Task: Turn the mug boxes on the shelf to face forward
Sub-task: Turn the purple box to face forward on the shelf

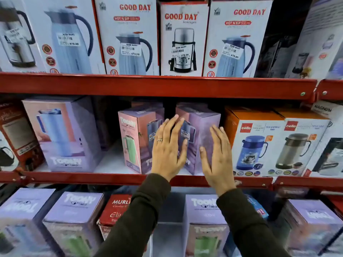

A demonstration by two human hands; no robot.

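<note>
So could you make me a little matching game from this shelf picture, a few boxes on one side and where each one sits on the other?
Things:
1. Good Day box
2. Cello box
3. Murli box
4. purple box

Places:
A. bottom shelf
B. between the hands
C. top shelf
D. middle shelf, right of the hands

Pairs: 1-C, 2-D, 3-A, 4-B

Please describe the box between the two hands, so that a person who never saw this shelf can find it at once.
Look at the middle red shelf. Left of the orange Cello boxes stands a purple Toony box, between the left hand and right hand. Unlike its neighbours, it is turned corner-forward.
</note>
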